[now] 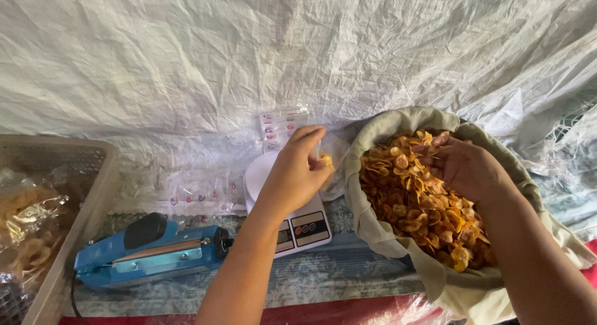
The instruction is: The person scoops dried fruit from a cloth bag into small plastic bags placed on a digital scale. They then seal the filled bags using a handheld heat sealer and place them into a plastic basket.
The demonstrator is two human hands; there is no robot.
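— Where's the bag?

— The small clear bag [331, 156] hangs over the white scale [283, 204], its mouth pinched in the left hand [297, 173], a few chips inside.

— And the right hand [463, 166]?

— Its grip is half curled, in among the chips [416, 201] in the cloth-lined basket [379, 228].

— The risk?

— A slack bag mouth: chips could spill onto the scale or table [323, 278].

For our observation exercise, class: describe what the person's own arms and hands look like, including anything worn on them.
Both forearms are bare as far as the picture shows: no sleeves, gloves or watch in view. The left hand shows no ring or bracelet, its fingernails short and unpainted. The right hand likewise shows no jewellery or covering. Neither arm shows any markings, and the upper arms lie outside the picture.
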